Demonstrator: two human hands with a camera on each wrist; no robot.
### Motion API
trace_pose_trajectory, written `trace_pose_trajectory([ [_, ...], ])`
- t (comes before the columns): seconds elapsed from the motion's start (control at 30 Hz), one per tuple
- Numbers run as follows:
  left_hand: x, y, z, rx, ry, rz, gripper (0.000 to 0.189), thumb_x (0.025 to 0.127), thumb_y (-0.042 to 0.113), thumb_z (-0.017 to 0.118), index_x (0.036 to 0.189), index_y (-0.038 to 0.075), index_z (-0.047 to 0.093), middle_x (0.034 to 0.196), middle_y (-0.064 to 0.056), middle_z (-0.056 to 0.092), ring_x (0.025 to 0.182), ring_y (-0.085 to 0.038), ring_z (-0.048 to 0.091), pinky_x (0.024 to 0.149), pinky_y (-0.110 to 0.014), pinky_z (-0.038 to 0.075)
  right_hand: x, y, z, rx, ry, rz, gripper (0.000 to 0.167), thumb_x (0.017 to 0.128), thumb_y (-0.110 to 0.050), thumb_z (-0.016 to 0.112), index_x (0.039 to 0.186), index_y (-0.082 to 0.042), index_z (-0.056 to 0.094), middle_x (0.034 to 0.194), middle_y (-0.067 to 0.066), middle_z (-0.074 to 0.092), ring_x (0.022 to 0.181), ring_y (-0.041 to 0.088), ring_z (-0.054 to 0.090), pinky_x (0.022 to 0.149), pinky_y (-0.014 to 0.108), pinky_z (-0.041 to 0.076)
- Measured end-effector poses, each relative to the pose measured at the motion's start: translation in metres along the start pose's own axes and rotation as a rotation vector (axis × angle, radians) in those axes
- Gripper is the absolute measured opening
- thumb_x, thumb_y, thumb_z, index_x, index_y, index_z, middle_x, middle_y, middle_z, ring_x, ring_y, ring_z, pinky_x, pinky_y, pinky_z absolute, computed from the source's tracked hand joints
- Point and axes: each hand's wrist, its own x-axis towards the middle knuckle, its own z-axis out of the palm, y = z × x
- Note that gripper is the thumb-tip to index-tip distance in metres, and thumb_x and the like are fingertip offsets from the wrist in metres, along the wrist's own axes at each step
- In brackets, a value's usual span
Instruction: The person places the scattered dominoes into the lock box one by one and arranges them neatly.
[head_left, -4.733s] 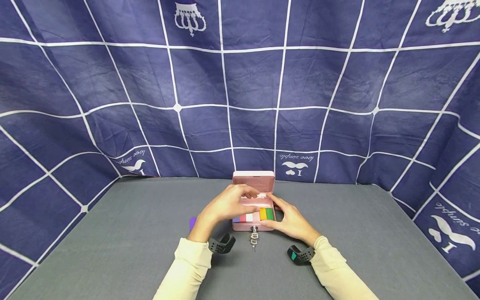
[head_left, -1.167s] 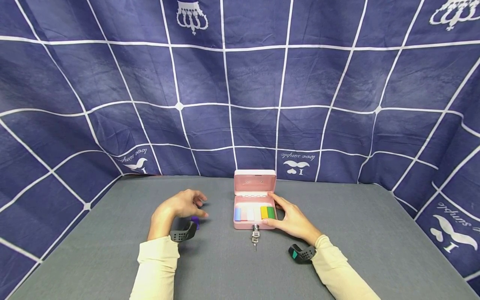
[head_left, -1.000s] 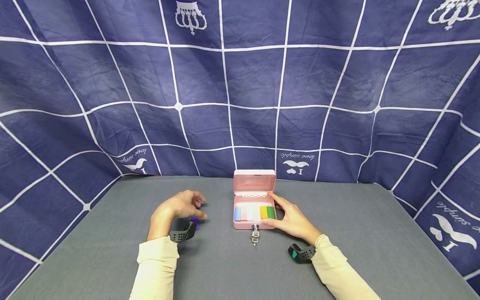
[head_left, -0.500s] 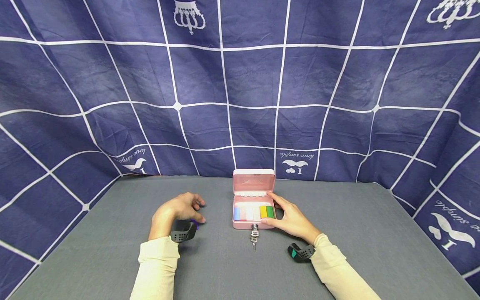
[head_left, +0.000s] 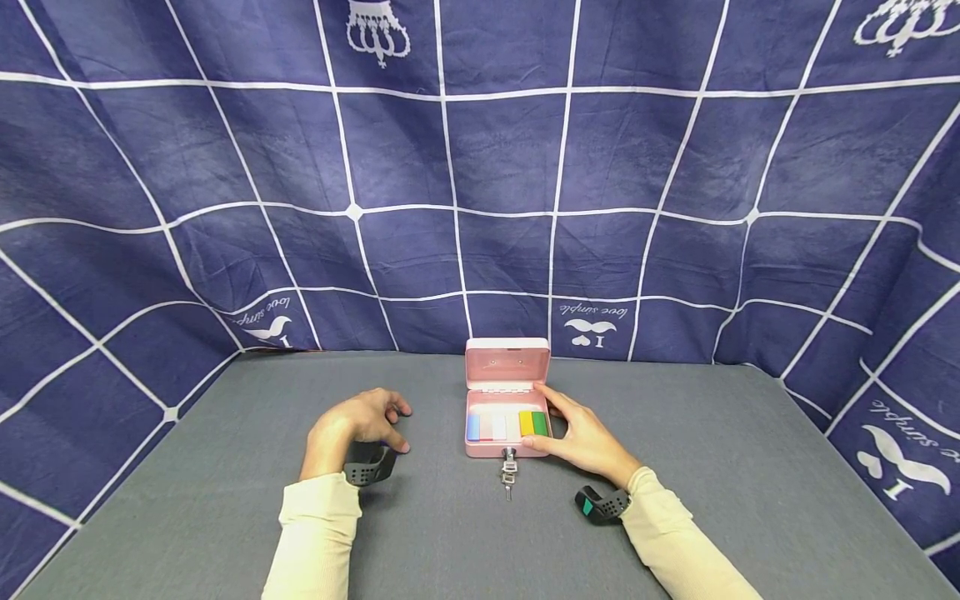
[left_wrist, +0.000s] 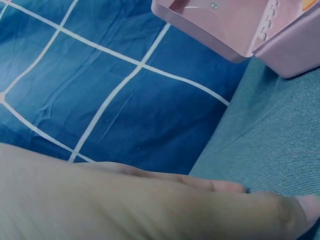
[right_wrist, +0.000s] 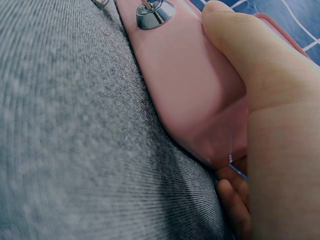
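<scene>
A pink cash box stands on the table with its lid raised. Several coloured blocks lie side by side inside, among them a blue block, a yellow block and a green block. My right hand grips the box's right side, thumb over the front edge and fingers round the back, also seen in the right wrist view. Left of the box, my left hand is low over the table with thumb and fingers apart. A purple piece under it is almost wholly hidden.
Keys hang from the lock at the front of the box and lie on the grey tabletop. Behind the table hangs a dark blue curtain with white lines. Black bands are on both wrists.
My left hand went from over the box leftward to the purple piece, then sank slightly, covering it. My right hand keeps its grip on the box.
</scene>
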Motion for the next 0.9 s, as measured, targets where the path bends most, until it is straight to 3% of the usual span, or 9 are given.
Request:
trace_pose_trajectory([
  [0.3, 0.001, 0.000, 0.000, -0.026, -0.006, 0.007, 0.054, 0.068, 0.013, 0.089, 0.116, 0.007, 0.065, 0.097, -0.008, 0.064, 0.083, -0.017, 0.057, 0.077, -0.032, 0.046, 0.000, 0.001, 0.001, -0.002, 0.000, -0.003, 0.091, 0.078, -0.050, 0.081, 0.153, -0.020, 0.041, 0.148, 0.007, 0.054, 0.128, 0.021, 0.059, 0.110, 0.048, 0.044],
  [0.53, -0.004, 0.000, -0.002, -0.003, -0.028, -0.010, 0.057, 0.068, 0.013, 0.090, 0.119, 0.010, 0.065, 0.101, -0.008, 0.061, 0.089, -0.018, 0.056, 0.081, -0.034, 0.047, 0.000, 0.001, 0.001, 0.002, -0.001, -0.011, 0.091, 0.078, -0.049, 0.081, 0.153, -0.019, 0.040, 0.149, 0.008, 0.053, 0.128, 0.021, 0.059, 0.110, 0.048, 0.043],
  [0.77, -0.009, -0.002, -0.003, -0.085, -0.095, -0.052, 0.067, 0.065, 0.012, 0.092, 0.124, 0.012, 0.060, 0.107, -0.009, 0.056, 0.092, -0.019, 0.055, 0.081, -0.032, 0.045, 0.000, 0.000, 0.000, 0.001, 0.001, -0.003, 0.091, 0.078, -0.049, 0.082, 0.153, -0.020, 0.041, 0.149, 0.008, 0.053, 0.128, 0.022, 0.059, 0.110, 0.049, 0.043],
  [0.9, -0.010, -0.002, -0.003, -0.069, -0.118, -0.054, 0.071, 0.064, 0.009, 0.091, 0.127, 0.015, 0.058, 0.107, -0.008, 0.056, 0.091, -0.018, 0.056, 0.079, -0.031, 0.046, 0.000, 0.000, 0.000, 0.001, 0.002, 0.000, 0.091, 0.078, -0.049, 0.082, 0.153, -0.020, 0.041, 0.149, 0.008, 0.053, 0.128, 0.022, 0.059, 0.111, 0.048, 0.043],
])
